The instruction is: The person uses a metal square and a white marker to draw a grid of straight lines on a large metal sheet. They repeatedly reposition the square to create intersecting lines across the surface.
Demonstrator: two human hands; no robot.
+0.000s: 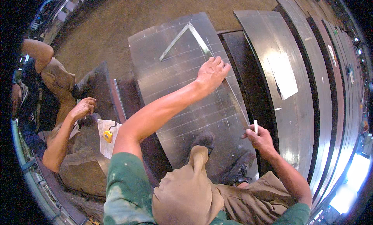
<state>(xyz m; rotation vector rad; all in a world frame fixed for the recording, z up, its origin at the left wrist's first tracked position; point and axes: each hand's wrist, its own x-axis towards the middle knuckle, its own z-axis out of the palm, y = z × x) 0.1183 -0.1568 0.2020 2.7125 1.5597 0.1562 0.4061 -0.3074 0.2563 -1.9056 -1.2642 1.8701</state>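
A metal L-shaped square (200, 39) lies on a grey steel plate (155, 91) scored with thin pale lines. Its corner points to the far edge; a long thin metal strip continues along the plate's right side to my right hand, and I cannot tell whether it is one piece with the square. My left hand (213, 74) grips the metal midway, fingers curled over it. My right hand (260, 139) is closed around a white chalk stick (255, 126) held upright, close to the strip's near end.
My shoes (237, 168) rest on the plate's near part. More long steel plates (289, 120) lie in rows to the right, one with a white paper (283, 75). At left, another person's hand (83, 108) is near a yellow tape measure (107, 136) on paper (107, 149).
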